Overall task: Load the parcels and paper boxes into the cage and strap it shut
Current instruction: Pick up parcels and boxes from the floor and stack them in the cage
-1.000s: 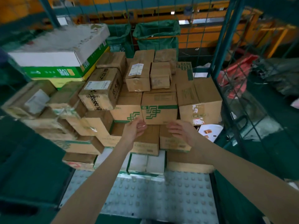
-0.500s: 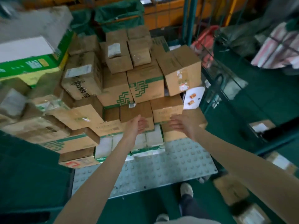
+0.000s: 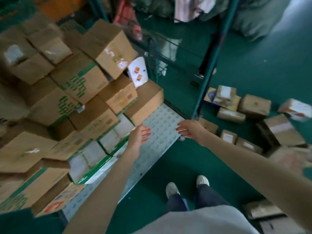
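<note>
A tall stack of brown cardboard parcels [image 3: 81, 81] and white paper boxes [image 3: 87, 159] fills the left of the cage, resting on its studded grey floor plate [image 3: 162, 119]. My left hand [image 3: 140, 135] hovers open over the plate's front part, just right of the stack and touching no box. My right hand [image 3: 189, 128] is open too, fingers spread, above the plate's right front corner. Both hands hold nothing. Several loose parcels [image 3: 253, 105] lie on the green floor to the right, outside the cage. The view is blurred by motion.
The cage's green wire side panel and corner post [image 3: 207, 68] stand right of the plate. A white parcel with orange marks [image 3: 137, 71] leans against the stack. Cloth bundles [image 3: 190, 7] lie at the back. My feet [image 3: 185, 184] are on the green floor in front.
My head has swung right and down, so the stack slid left and the floor parcels came into view. Both hands have drawn back from the boxes, empty.
</note>
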